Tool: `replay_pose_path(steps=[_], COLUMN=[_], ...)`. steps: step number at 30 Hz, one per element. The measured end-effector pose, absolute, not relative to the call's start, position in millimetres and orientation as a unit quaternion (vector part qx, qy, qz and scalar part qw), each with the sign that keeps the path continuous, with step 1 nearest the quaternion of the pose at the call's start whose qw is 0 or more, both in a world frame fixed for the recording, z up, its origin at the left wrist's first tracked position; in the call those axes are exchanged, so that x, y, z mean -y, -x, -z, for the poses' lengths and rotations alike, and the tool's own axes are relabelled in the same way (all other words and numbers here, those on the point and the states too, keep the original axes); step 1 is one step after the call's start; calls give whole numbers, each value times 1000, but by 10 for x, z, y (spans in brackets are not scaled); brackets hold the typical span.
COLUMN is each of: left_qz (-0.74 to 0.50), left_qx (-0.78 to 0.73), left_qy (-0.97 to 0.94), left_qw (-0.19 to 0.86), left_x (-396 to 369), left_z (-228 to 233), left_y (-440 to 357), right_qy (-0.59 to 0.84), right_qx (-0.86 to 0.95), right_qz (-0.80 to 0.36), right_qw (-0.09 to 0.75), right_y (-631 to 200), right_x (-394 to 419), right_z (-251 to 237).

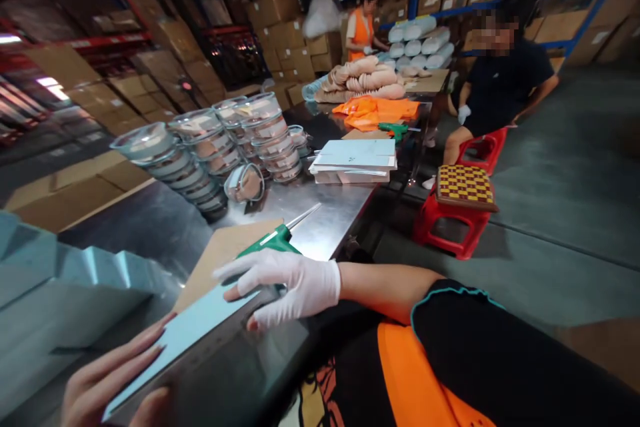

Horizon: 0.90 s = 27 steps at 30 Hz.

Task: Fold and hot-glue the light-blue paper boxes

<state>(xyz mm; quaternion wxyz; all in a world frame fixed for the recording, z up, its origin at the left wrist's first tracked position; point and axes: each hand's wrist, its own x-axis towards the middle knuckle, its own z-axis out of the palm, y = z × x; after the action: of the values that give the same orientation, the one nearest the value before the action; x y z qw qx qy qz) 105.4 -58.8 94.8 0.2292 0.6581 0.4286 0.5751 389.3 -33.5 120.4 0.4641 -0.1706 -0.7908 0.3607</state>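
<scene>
My left hand (115,380), bare, holds the near end of a long flat light blue card (195,330) at the bottom left. My right hand (285,283), in a white glove, grips the card's far end, fingers laid flat on top and thumb underneath. Just beyond the gloved hand, a green glue gun (275,240) lies on a brown cardboard sheet (220,257), its metal nozzle pointing away to the right. The gun's handle is partly hidden by my right hand. The card lies slantwise over the edge of the steel table (330,213).
Folded light blue boxes (50,293) pile up at the left. Stacks of clear round containers (200,153) and a stack of flat cards (355,160) stand farther along the table. Red stools (457,223) stand to the right. A seated person (500,80) and another in an orange vest (361,30) work beyond.
</scene>
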Motion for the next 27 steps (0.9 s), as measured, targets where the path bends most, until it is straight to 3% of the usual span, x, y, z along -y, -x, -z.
replay_pose_path(steps=[5,8,20,23,27], left_qz=[-601,-619,-638,-580,-368], left_qx=[-301,-231,-176,-195,-304], left_qy=[-700,-714,-722,-768,-867], left_qw=[242,232,203,187,140], left_x=[734,597,397,345,427], left_z=[-1135,-1195,-1232,-1430,-1918], left_y=[-1426,-1486,-1378,-1211,-1056], right_qy=[128,158,169,171,136], right_qx=[779,786,810,823,870], right_qz=[-326,-318,-277,-248,-150], right_qw=[520,506,488,481,450], right_y=[-3954,-4041,-4030,-3984,-3759], right_x=[379,377,254,175,120], right_z=[-1154,-1250,-1488,-1525,-1490])
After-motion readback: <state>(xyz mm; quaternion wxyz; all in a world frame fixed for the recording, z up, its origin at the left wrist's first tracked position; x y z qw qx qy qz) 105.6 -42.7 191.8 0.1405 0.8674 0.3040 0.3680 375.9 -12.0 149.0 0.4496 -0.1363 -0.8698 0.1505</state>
